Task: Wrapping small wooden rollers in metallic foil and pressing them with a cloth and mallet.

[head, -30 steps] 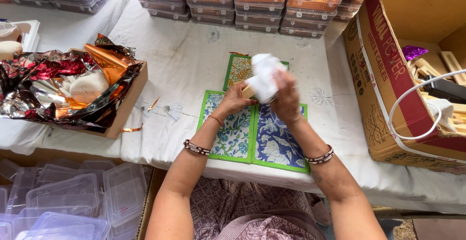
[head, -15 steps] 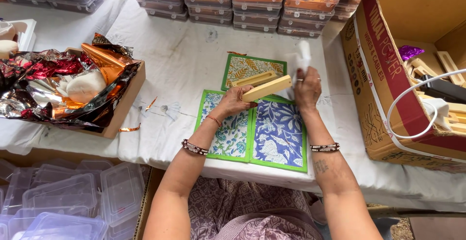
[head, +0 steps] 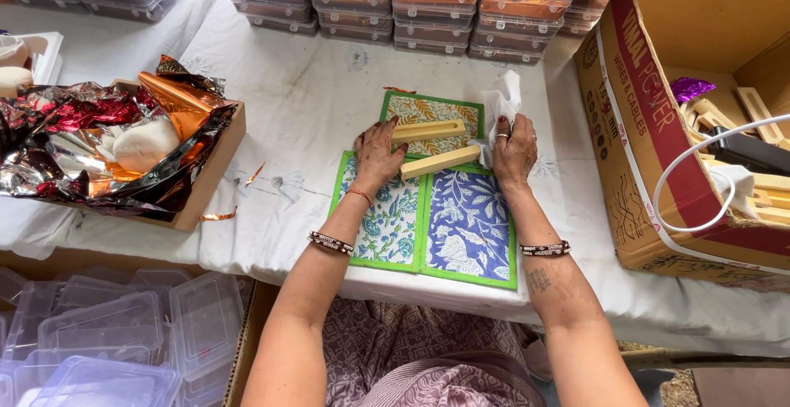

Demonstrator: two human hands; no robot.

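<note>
Three patterned mats with green borders lie on the white-covered table: a blue one [head: 467,224], a teal one [head: 388,224] and a yellow one [head: 432,111] behind them. Two pale wooden blocks rest on them, one [head: 428,130] farther back and one [head: 440,162] nearer. My left hand [head: 377,150] lies flat on the mats and touches the left ends of both blocks. My right hand [head: 514,148] presses a crumpled white cloth [head: 502,106] against the right end of the nearer block.
A shallow cardboard tray [head: 216,168] with shiny foil and white lumps stands at the left. A big cardboard box [head: 634,127] with wooden pieces and a white cable sits at the right. Stacked filled plastic boxes [head: 428,4] line the back. Empty clear containers [head: 107,333] are below left.
Both hands came down from in front of me to the mats. The cloth-wrapped wooden piece was set down; two blocks now lie on the mats and the cloth moved to the right.
</note>
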